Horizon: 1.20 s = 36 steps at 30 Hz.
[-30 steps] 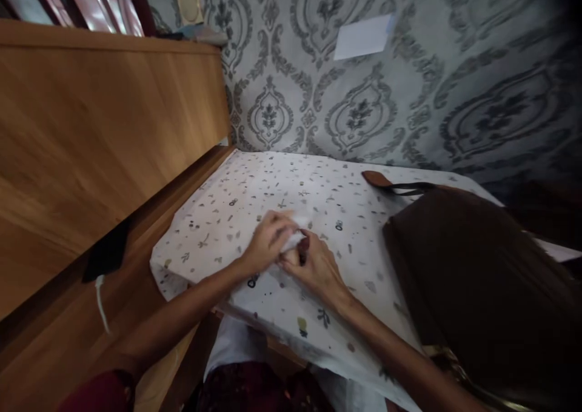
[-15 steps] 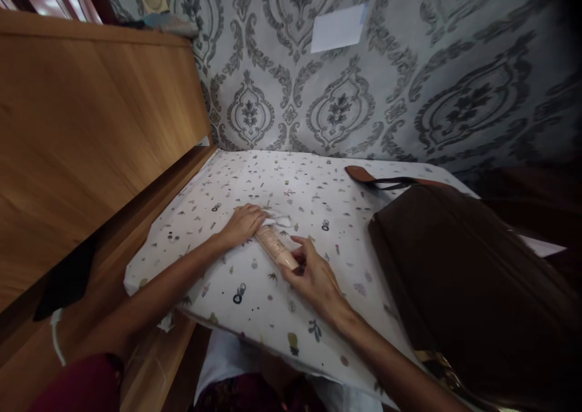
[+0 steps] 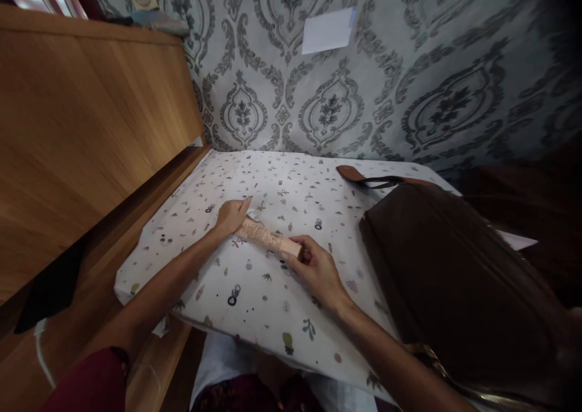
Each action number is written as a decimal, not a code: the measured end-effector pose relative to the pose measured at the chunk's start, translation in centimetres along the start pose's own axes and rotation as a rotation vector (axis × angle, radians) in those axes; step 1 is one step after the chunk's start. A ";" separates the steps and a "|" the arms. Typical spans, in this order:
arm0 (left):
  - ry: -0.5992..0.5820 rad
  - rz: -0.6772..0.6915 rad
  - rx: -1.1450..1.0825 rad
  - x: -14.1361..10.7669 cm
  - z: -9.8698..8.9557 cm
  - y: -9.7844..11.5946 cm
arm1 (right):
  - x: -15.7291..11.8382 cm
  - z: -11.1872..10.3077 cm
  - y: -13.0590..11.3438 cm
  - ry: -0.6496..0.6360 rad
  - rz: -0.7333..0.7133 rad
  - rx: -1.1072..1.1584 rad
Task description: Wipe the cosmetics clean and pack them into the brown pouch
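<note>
A peach-coloured tube [image 3: 266,236] with small print lies slanted just over the patterned white cloth, between my two hands. My right hand [image 3: 314,268] pinches its smooth capped end, thumb and fingers on either side. At the other, upper-left end, my left hand [image 3: 233,216] is closed round the tip, its thumb pointing up and right. A bit of white tissue [image 3: 253,215] shows beside the left hand's fingers, mostly hidden.
A large dark brown bag [image 3: 454,279] with a brown strap [image 3: 352,174] fills the right side. Wooden furniture [image 3: 100,109] stands at the left, near a black flat object [image 3: 52,288] with a white cable. Patterned wall behind.
The tube has turned to a flatter slant, its upper end shifting left. My left hand has moved left with it, and less of the white tissue shows. The view has shifted slightly.
</note>
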<state>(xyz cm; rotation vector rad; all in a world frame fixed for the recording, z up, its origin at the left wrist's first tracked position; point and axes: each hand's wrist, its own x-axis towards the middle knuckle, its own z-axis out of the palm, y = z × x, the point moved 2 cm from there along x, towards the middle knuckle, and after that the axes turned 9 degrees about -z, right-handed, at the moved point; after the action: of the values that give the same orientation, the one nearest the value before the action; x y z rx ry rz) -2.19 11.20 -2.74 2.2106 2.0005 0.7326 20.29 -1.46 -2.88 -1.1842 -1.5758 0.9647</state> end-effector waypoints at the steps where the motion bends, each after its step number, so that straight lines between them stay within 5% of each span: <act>1: 0.012 -0.017 0.004 -0.1 -0.1 0.0 | 0.2 0.0 0.1 0.007 0.034 0.091; 9: 0.044 0.159 0.077 -1.8 -1.3 2.0 | 0.8 -0.4 1.0 0.137 0.139 0.429; 21: -0.055 0.591 0.111 -7.0 -2.1 11.8 | 0.7 -0.1 1.0 0.094 0.049 0.378; 24: -0.080 0.607 0.147 -7.0 -2.3 10.8 | 0.7 -0.2 0.8 0.089 0.034 0.376; 32: -0.057 0.453 0.196 -6.1 -5.0 1.9 | 0.9 -0.5 0.2 0.042 0.045 0.419; 36: -0.032 0.415 0.142 -6.9 -5.6 -0.1 | 0.8 -0.7 0.0 0.022 0.058 0.432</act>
<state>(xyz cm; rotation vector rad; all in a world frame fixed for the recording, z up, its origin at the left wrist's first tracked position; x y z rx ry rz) -4.74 3.19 0.12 2.7431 1.6403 0.5948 20.82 -0.66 -2.49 -0.9342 -1.2368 1.2507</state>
